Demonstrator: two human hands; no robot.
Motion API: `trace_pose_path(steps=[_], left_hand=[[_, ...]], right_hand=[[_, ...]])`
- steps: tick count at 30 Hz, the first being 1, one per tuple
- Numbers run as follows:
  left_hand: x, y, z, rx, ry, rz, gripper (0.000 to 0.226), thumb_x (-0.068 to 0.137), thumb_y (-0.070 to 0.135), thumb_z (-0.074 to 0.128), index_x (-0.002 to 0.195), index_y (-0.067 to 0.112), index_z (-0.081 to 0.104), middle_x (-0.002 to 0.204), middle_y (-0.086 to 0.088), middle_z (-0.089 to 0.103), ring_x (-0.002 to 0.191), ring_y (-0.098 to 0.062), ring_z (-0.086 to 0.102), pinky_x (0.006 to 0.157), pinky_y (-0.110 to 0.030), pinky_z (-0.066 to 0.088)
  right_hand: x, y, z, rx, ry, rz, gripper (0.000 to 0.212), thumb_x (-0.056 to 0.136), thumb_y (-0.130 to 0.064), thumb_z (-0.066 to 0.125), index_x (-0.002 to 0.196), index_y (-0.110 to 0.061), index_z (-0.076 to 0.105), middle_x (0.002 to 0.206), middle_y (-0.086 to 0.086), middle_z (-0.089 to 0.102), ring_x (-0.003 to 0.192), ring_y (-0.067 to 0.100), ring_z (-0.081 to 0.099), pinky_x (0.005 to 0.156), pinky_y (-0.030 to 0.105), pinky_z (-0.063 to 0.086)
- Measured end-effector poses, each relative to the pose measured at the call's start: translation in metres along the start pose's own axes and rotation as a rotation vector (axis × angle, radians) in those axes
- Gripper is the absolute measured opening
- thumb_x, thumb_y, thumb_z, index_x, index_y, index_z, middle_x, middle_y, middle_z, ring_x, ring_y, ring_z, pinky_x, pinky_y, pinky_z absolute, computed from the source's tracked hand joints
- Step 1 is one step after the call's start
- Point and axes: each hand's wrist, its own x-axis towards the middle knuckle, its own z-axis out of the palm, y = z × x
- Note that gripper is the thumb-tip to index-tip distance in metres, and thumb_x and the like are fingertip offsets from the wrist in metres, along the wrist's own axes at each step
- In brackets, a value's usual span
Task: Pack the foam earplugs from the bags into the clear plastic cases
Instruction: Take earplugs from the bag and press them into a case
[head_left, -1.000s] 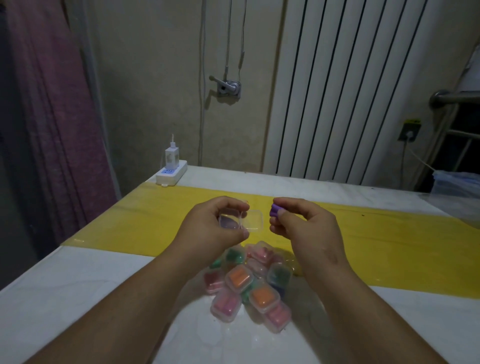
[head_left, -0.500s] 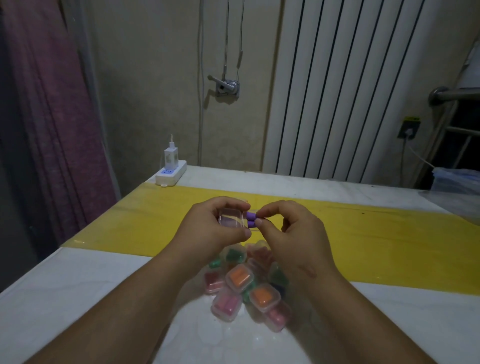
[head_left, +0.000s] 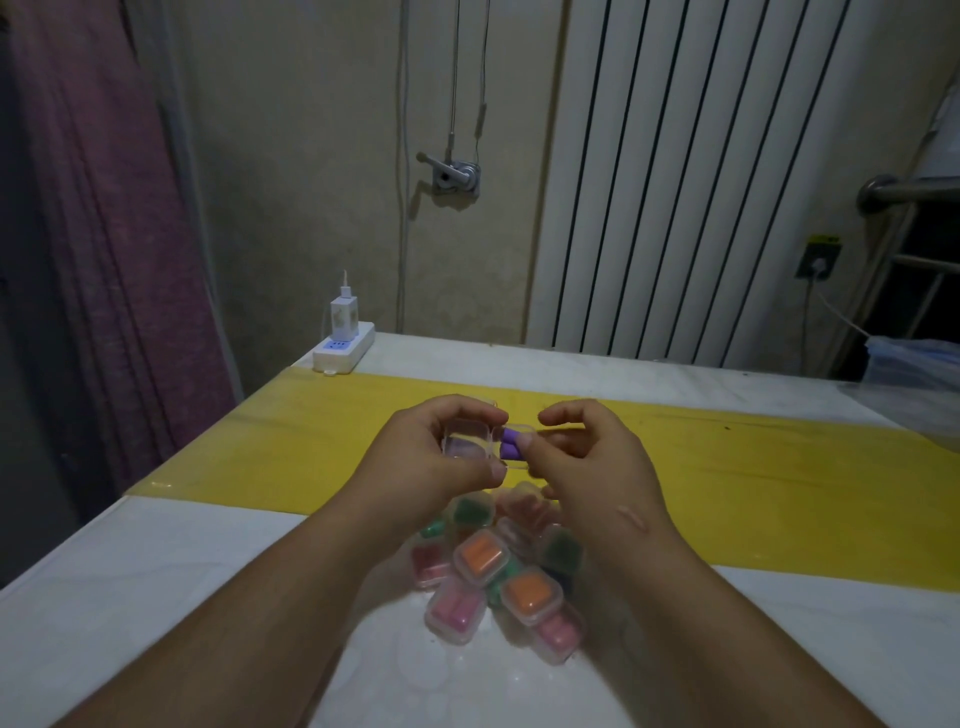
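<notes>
Above the worktop (head_left: 156, 597), the left hand (head_left: 436, 457) grips an open clear case (head_left: 465, 444), its fingers (head_left: 467, 408) curled over the top edge and the thumb under it. The right hand (head_left: 592, 462) pinches the purple earplugs (head_left: 510, 448) at the case's open side, thumb tip against them and the other fingers curled. Below both hands, a heap of filled cases (head_left: 480, 558) with orange, pink and green earplugs lies beside the yellow strip (head_left: 753, 467).

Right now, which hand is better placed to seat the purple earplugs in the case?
Right: the right hand touches the purple earplugs, while the left hand grips the open clear case.
</notes>
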Motion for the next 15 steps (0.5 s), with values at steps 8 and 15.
trace_pose_path(steps=[8, 15], left_hand=[[0.0036, 0.0059, -0.0023, -0.662, -0.029, -0.177, 0.032, 0.097, 0.02, 0.042, 0.116, 0.003, 0.062, 0.107, -0.032, 0.066, 0.082, -0.04, 0.067, 0.073, -0.04, 0.059], [0.0003, 0.0021, 0.0006, -0.415, -0.127, -0.09, 0.028, 0.097, 0.001, 0.046, 0.116, 0.007, 0.065, 0.11, -0.025, 0.067, 0.086, -0.027, 0.063, 0.075, -0.029, 0.059]], right_hand=[[0.0022, -0.0034, -0.0023, 0.239, 0.033, 0.065, 0.009, 0.084, -0.008, 0.071, 0.091, -0.013, 0.068, 0.071, 0.004, 0.07, 0.06, 0.015, 0.064, 0.061, 0.031, 0.056], [0.0021, -0.0025, -0.0012, 0.21, 0.03, 0.054, 0.013, 0.081, -0.012, 0.075, 0.092, -0.015, 0.071, 0.07, 0.001, 0.072, 0.058, 0.009, 0.065, 0.054, 0.024, 0.052]])
